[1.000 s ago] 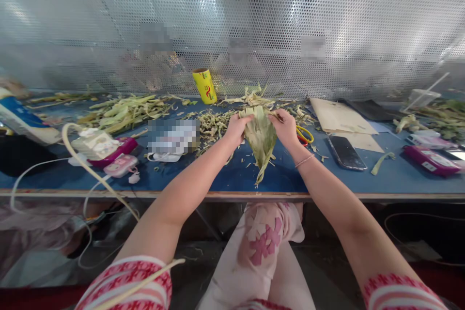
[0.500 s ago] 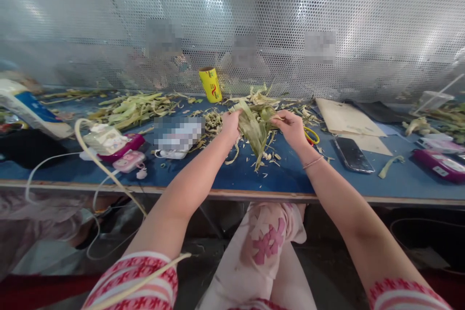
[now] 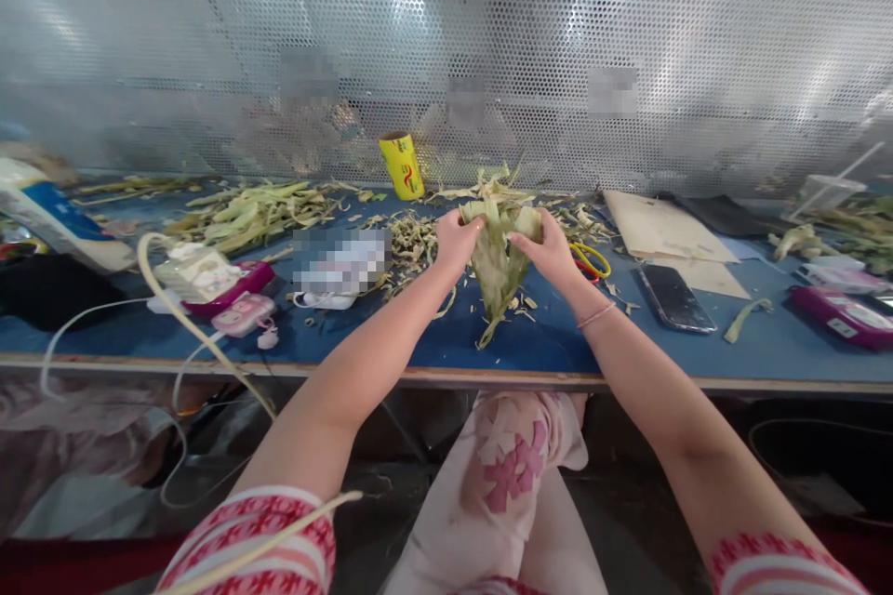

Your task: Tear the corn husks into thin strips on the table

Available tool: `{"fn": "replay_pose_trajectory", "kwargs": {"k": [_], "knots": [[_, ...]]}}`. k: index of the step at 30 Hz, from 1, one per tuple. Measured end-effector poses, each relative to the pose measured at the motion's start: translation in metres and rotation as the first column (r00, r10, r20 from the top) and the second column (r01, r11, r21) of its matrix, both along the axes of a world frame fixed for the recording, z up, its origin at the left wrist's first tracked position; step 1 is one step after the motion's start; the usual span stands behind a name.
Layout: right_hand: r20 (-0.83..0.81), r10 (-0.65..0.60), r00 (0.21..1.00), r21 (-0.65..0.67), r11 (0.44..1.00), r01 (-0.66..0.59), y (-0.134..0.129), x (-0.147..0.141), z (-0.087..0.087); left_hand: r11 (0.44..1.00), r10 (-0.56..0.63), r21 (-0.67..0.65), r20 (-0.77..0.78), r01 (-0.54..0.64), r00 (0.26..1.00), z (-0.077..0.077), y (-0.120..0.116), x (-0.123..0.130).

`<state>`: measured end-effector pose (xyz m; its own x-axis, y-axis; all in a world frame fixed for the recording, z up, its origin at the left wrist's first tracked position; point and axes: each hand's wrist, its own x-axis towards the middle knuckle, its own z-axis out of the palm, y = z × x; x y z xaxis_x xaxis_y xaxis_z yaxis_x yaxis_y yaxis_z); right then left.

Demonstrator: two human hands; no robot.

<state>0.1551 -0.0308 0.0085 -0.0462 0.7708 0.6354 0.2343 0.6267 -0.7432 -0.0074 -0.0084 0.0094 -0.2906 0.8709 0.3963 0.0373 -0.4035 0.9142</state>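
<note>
A broad, pale green dried leaf [image 3: 497, 265], tapering to a point toward me, is spread between my hands above the blue table [image 3: 446, 349]. My left hand [image 3: 457, 240] pinches its upper left edge. On the other side my right hand [image 3: 548, 244] grips the upper right edge, thumb toward the middle. Shredded leaf bits [image 3: 411, 246] lie around and beneath the leaf. Just right of my right hand rests a pair of scissors with yellow handles [image 3: 592, 260], partly hidden by the wrist.
A heap of leaf strips [image 3: 261, 212] lies left, near a yellow tube [image 3: 403, 167]. A phone [image 3: 673, 297] and brown card sheets [image 3: 662, 223] lie right. Pink-cased devices [image 3: 241, 311] with white cables sit left. A perforated metal screen [image 3: 530, 56] stands behind.
The leaf has been opened wider and turned to face me. My right hand has shifted slightly inward and now holds the leaf's upper edge with its thumb in front.
</note>
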Motion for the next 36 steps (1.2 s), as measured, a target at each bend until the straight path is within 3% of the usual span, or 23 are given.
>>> {"fn": "replay_pose_trajectory", "kwargs": {"k": [3,6,11,18,21,24,29,36], "knots": [[0.095,-0.063,0.993,-0.004,0.998,0.064,-0.002,-0.002,0.001,0.999,-0.038,0.009,-0.112,0.040,0.993,0.006,-0.015,0.008],[0.106,-0.107,0.989,0.002,0.994,0.108,-0.002,-0.002,0.002,0.991,-0.131,-0.003,-0.110,0.131,0.985,0.009,-0.024,0.014],[0.030,-0.137,0.990,0.035,0.990,0.136,0.001,-0.002,0.002,0.945,-0.321,-0.025,0.106,0.325,0.941,0.004,-0.023,0.019],[0.031,-0.171,0.985,0.066,0.983,0.169,0.003,-0.004,-0.002,0.915,-0.323,-0.123,0.350,0.385,0.879,0.002,-0.022,0.024],[0.049,-0.118,0.992,0.151,0.982,0.110,0.003,-0.003,-0.002,0.911,-0.308,-0.143,0.393,0.388,0.867,0.003,-0.022,0.025],[0.092,0.009,0.996,0.192,0.981,-0.026,-0.001,0.000,0.003,0.913,-0.289,-0.150,0.416,0.379,0.862,0.004,-0.019,0.022],[0.157,0.261,0.952,0.132,0.950,-0.282,-0.013,0.005,0.016,0.938,-0.160,-0.200,0.475,0.283,0.865,0.008,-0.009,0.010],[0.047,0.365,0.930,0.068,0.928,-0.367,-0.012,0.009,0.018,0.958,-0.136,-0.141,0.540,0.248,0.831,0.009,0.006,-0.004]]}}
